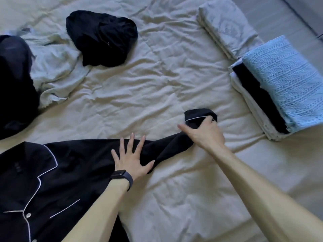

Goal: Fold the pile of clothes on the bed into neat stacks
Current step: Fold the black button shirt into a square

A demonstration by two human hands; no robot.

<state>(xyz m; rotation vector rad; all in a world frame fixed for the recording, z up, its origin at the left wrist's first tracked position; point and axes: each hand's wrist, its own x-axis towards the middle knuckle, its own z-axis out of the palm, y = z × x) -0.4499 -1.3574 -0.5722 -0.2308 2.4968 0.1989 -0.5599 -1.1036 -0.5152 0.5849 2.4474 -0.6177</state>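
Wrinkled cream bed (157, 84) is seen filling the view; grey floor (297, 14) is glimpsed past its far right corner. Black pyjama shirt (52, 172) (white piping, pale buttons) is laid open at the near left. Left hand (131, 159) is pressed flat on it, fingers spread, grip apart; a dark watch (122, 177) is worn on that wrist. Right hand (204, 133) is clamped on the shirt's sleeve (197, 117) near the cuff. To the right of this grip a folded stack (288, 81) is set, blue knit on top. Beyond it a folded pale item (225, 27) is placed. Well beyond the left grip, a crumpled black garment (101, 39), a pale green garment (56, 67) and a dark heap (14, 84) are lying unfolded.
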